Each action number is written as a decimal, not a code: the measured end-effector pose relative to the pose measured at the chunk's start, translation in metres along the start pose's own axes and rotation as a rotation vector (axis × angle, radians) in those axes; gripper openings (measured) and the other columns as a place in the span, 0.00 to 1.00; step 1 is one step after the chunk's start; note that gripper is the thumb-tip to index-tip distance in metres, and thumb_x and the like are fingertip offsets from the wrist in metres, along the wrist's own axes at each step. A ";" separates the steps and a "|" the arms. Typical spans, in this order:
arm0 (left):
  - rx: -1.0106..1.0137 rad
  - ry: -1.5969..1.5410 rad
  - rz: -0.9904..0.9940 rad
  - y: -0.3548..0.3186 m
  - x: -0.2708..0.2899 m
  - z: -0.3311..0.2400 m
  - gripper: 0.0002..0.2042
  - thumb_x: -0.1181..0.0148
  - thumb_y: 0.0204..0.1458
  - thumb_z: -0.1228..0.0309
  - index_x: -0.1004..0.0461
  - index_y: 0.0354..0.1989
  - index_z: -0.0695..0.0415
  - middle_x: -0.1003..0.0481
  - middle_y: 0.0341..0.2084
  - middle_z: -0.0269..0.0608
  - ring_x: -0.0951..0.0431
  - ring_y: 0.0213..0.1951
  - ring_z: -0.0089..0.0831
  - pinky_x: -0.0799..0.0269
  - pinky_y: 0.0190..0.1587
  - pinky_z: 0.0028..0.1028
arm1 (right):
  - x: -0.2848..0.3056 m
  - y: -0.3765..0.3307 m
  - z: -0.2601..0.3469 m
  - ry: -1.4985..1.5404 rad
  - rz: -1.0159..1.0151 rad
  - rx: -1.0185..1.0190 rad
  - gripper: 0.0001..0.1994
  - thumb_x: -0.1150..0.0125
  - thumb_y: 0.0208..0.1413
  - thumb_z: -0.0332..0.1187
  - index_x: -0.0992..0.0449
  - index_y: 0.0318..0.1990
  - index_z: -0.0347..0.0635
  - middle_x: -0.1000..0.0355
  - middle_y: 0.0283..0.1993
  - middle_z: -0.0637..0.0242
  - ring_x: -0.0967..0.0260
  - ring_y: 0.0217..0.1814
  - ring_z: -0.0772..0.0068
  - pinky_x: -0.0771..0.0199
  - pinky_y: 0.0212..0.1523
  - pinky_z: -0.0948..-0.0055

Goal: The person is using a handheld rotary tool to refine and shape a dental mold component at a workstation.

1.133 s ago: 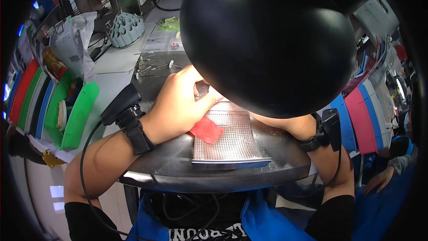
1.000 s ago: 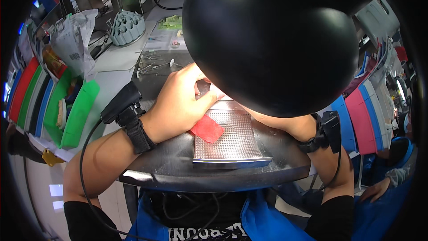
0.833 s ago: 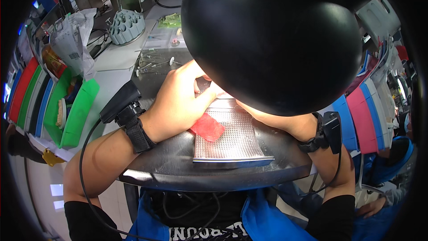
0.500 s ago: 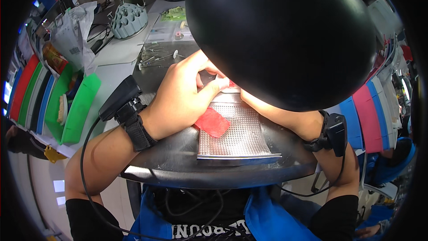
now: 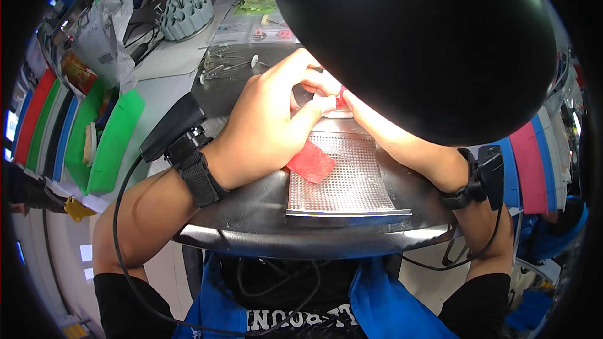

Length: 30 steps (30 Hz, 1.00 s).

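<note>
My left hand (image 5: 267, 116) is closed in a pinch, thumb and forefinger pressed on a small red piece (image 5: 342, 99). Under that piece lies a whitish base (image 5: 335, 113), lit brightly from above. My right hand (image 5: 363, 113) reaches the same spot from the right; a big black dome hides most of it, so its fingers cannot be made out. Below the left palm, a flat red sheet (image 5: 313, 162) rests partly on a perforated metal tray (image 5: 358, 179) at the bench's front.
The black dome (image 5: 414, 50) covers the upper right. Thin metal shafts with small wheel heads (image 5: 220, 66) lie left of my hand. Behind are a grey holder with holes (image 5: 186, 17) and green scraps (image 5: 255, 5). Coloured bins (image 5: 116, 141) stand at the left.
The whole view has shifted slightly, with dome and right forearm further right. A little more of the red piece and its whitish base shows; my left hand keeps its pinch.
</note>
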<state>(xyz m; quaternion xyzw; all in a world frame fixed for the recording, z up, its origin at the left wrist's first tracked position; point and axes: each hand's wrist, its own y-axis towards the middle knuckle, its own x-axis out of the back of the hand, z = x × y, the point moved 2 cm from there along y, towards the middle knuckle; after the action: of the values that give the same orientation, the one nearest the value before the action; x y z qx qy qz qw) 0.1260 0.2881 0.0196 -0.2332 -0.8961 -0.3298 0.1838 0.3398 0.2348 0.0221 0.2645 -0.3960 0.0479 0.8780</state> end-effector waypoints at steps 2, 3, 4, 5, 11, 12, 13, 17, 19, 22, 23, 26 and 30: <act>-0.001 -0.029 0.002 0.002 -0.002 0.001 0.12 0.36 0.55 0.77 0.27 0.47 0.61 0.16 0.37 0.42 0.19 0.26 0.29 0.26 0.29 0.27 | -0.001 0.002 -0.003 -0.175 0.033 -0.023 0.11 0.36 0.66 0.32 0.18 0.49 0.33 0.19 0.42 0.60 0.21 0.40 0.69 0.21 0.44 0.72; -0.008 -0.044 -0.003 0.002 -0.002 0.001 0.13 0.36 0.55 0.77 0.26 0.48 0.61 0.16 0.37 0.42 0.17 0.28 0.30 0.25 0.30 0.27 | -0.003 0.001 -0.004 -0.162 0.019 -0.006 0.11 0.37 0.66 0.32 0.19 0.49 0.33 0.19 0.42 0.63 0.23 0.40 0.74 0.22 0.44 0.73; -0.016 -0.058 -0.008 0.002 -0.001 0.001 0.14 0.36 0.55 0.78 0.26 0.50 0.61 0.16 0.38 0.43 0.16 0.30 0.31 0.24 0.32 0.27 | -0.003 0.002 -0.004 -0.157 0.024 -0.003 0.11 0.37 0.66 0.32 0.19 0.49 0.33 0.19 0.42 0.63 0.23 0.40 0.74 0.22 0.44 0.73; -0.022 -0.052 -0.008 0.001 0.000 0.001 0.14 0.37 0.56 0.78 0.26 0.51 0.61 0.17 0.39 0.44 0.14 0.36 0.33 0.21 0.37 0.28 | -0.003 0.004 -0.003 -0.125 0.019 -0.032 0.10 0.37 0.66 0.31 0.19 0.47 0.33 0.19 0.42 0.64 0.23 0.40 0.76 0.23 0.44 0.75; -0.097 -0.099 -0.040 0.002 -0.003 0.003 0.13 0.38 0.56 0.80 0.26 0.50 0.62 0.18 0.38 0.45 0.15 0.42 0.37 0.21 0.47 0.33 | -0.003 -0.006 -0.018 0.034 0.017 -0.127 0.07 0.37 0.65 0.29 0.22 0.45 0.36 0.20 0.40 0.68 0.25 0.39 0.80 0.26 0.43 0.78; -0.123 -0.113 -0.065 0.000 -0.004 0.002 0.13 0.38 0.55 0.80 0.26 0.49 0.62 0.18 0.38 0.45 0.15 0.42 0.38 0.21 0.47 0.33 | -0.005 -0.010 -0.019 0.029 0.027 -0.134 0.08 0.37 0.65 0.29 0.21 0.46 0.35 0.20 0.40 0.68 0.25 0.39 0.80 0.25 0.44 0.78; -0.134 -0.091 -0.074 -0.001 -0.004 0.002 0.13 0.37 0.55 0.80 0.26 0.48 0.62 0.18 0.37 0.46 0.15 0.42 0.40 0.21 0.47 0.34 | -0.005 -0.013 -0.019 0.021 0.038 -0.137 0.08 0.37 0.65 0.30 0.21 0.47 0.35 0.20 0.40 0.68 0.25 0.39 0.79 0.25 0.44 0.77; 0.038 -0.133 -0.010 -0.002 0.002 -0.001 0.15 0.37 0.54 0.80 0.26 0.50 0.61 0.18 0.36 0.47 0.16 0.42 0.42 0.22 0.47 0.36 | 0.001 -0.014 -0.014 -0.057 0.095 -0.140 0.11 0.37 0.65 0.31 0.21 0.51 0.34 0.20 0.40 0.66 0.25 0.39 0.78 0.25 0.45 0.77; -0.031 -0.067 -0.015 0.001 0.004 0.000 0.15 0.38 0.53 0.81 0.27 0.51 0.61 0.18 0.37 0.47 0.15 0.43 0.41 0.21 0.47 0.35 | 0.000 -0.004 -0.009 -0.151 0.012 -0.069 0.11 0.37 0.65 0.31 0.20 0.50 0.34 0.21 0.39 0.67 0.26 0.38 0.79 0.26 0.43 0.77; -0.028 -0.080 -0.014 0.000 0.001 -0.001 0.15 0.39 0.53 0.82 0.27 0.51 0.62 0.18 0.38 0.48 0.15 0.43 0.40 0.21 0.48 0.35 | -0.010 -0.002 -0.016 -0.156 -0.080 -0.041 0.08 0.36 0.65 0.31 0.20 0.44 0.36 0.23 0.34 0.70 0.28 0.33 0.81 0.27 0.39 0.78; -0.026 -0.087 -0.015 0.001 0.000 -0.001 0.16 0.39 0.53 0.82 0.27 0.51 0.62 0.18 0.38 0.48 0.15 0.43 0.39 0.21 0.49 0.36 | -0.012 -0.003 -0.021 -0.105 -0.089 -0.067 0.06 0.35 0.64 0.31 0.20 0.41 0.36 0.25 0.31 0.71 0.30 0.31 0.81 0.29 0.36 0.78; 0.009 -0.098 0.018 0.002 0.000 0.001 0.16 0.39 0.52 0.82 0.27 0.50 0.62 0.18 0.39 0.48 0.15 0.43 0.40 0.21 0.50 0.36 | -0.008 0.001 -0.002 -0.099 -0.131 -0.018 0.05 0.34 0.63 0.30 0.22 0.39 0.38 0.29 0.28 0.74 0.36 0.27 0.85 0.36 0.30 0.80; -0.014 -0.071 0.014 0.001 0.000 0.001 0.16 0.39 0.52 0.82 0.27 0.50 0.62 0.18 0.39 0.49 0.15 0.43 0.40 0.21 0.50 0.37 | -0.003 -0.001 0.004 -0.150 -0.041 -0.037 0.05 0.33 0.62 0.29 0.22 0.39 0.38 0.31 0.27 0.76 0.40 0.25 0.87 0.42 0.27 0.81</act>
<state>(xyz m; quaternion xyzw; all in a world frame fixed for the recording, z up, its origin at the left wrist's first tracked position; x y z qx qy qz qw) 0.1264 0.2897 0.0192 -0.2525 -0.8980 -0.3263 0.1526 0.3353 0.2323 0.0214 0.2593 -0.4560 0.0026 0.8513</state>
